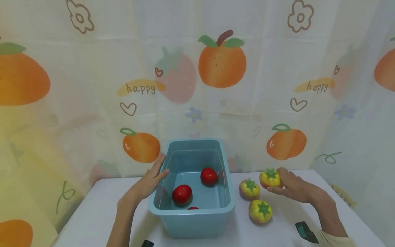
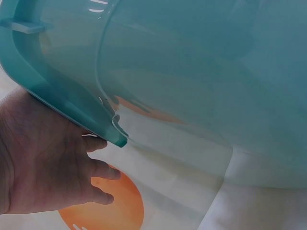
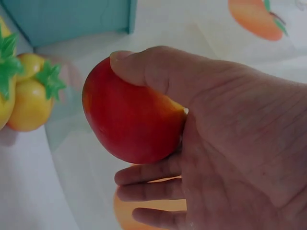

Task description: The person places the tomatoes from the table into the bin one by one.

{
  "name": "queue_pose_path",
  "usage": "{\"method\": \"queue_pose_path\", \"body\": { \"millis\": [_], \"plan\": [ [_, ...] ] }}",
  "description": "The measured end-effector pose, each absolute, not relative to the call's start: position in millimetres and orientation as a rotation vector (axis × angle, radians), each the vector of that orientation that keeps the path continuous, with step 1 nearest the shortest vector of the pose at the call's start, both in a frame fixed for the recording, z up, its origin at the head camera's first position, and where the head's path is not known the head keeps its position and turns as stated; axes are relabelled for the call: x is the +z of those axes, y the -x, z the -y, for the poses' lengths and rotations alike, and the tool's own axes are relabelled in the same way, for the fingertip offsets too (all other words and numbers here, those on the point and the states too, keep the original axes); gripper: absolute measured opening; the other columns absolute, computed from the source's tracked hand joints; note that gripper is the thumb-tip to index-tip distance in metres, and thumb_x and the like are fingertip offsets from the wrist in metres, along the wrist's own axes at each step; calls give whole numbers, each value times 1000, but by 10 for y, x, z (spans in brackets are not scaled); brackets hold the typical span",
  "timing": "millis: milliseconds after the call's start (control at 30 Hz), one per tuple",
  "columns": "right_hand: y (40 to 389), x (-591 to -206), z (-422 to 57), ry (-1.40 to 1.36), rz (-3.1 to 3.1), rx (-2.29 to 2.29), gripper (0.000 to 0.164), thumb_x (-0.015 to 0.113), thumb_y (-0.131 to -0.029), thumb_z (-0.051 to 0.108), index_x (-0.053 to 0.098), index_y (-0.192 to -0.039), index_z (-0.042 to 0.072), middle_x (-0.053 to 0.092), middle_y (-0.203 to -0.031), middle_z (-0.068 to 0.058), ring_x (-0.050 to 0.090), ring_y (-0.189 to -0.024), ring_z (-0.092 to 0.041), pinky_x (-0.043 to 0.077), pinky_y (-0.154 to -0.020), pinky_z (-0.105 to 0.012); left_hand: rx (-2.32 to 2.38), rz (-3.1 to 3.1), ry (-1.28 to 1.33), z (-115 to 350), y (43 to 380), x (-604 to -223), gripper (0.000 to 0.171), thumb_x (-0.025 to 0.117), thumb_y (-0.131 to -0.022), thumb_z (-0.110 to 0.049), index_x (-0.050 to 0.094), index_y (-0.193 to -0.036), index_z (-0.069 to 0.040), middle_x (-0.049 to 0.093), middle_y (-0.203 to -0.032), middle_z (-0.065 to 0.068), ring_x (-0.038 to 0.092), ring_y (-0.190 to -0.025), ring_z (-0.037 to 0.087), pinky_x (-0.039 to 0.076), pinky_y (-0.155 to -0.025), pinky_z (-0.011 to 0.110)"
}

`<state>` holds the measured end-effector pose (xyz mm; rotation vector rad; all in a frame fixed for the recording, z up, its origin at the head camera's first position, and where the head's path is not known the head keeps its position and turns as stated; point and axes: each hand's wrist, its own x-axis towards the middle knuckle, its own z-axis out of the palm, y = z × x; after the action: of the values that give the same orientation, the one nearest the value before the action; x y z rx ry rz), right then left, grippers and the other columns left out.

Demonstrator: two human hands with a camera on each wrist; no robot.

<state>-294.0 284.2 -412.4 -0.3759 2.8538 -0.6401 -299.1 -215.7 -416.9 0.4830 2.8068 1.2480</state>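
My right hand [image 1: 294, 187] holds a yellow fruit with a green star-shaped top [image 1: 270, 178] between thumb and fingers. In the right wrist view this fruit's red-orange underside [image 3: 134, 115] faces the camera, with the thumb [image 3: 132, 67] lying across it. Two similar yellow fruits, one behind [image 1: 249, 189] and one in front [image 1: 260, 212], sit on the table left of that hand. At the left rim of a blue-green plastic bin [image 1: 192, 224], my left hand [image 1: 151, 180] rests with fingers extended. Inside are red round fruits [image 1: 182, 195], one mostly hidden by the near rim.
The white table [image 1: 293, 219] runs back to a hanging cloth [image 1: 222, 116] printed with fruit, flowers and words. The bin stands near the table's middle, left of the yellow fruits. A dark wrist device [image 1: 305, 232] shows beside the right forearm.
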Motion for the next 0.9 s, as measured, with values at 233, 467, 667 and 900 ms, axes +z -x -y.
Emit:
{"method": "queue_pose_path", "body": {
  "millis": [233,467,667,900],
  "plan": [
    [2860,-4044,-2798,469,-2844,-693,67,67,-96,53,43,-132,1,50,-104,-6,48,-98,-22,39,-75,-34,1256,-2805,-489,2153,3002,-4174,82,41,-108,-52,-1,-170,-18,-3,-179,11,-2,-164,46,-8,-124,78],
    [2800,-3989,-2735,438,-2833,-697,68,67,-95,56,44,-132,3,51,-105,-6,49,-98,-22,39,-77,-35,1261,-2806,-482,2162,2993,-4188,82,41,-108,-52,-1,-170,-19,-3,-179,10,-2,-165,45,-8,-124,77],
    [2758,-3943,-2663,433,-2844,-696,73,67,-95,58,43,-137,3,52,-106,-6,50,-99,-23,40,-76,-34,1261,-2803,-484,2170,2985,-4179,81,40,-108,-52,-1,-170,-18,-4,-179,11,-3,-164,46,-9,-124,77],
    [2687,-3869,-2576,526,-2894,-685,83,67,-95,57,38,-147,0,55,-116,-6,53,-104,-21,49,-81,-36,1264,-2810,-477,2160,2998,-4181,81,42,-108,-50,-1,-170,-19,-3,-179,10,-1,-165,44,-8,-124,77]
  ]
}}
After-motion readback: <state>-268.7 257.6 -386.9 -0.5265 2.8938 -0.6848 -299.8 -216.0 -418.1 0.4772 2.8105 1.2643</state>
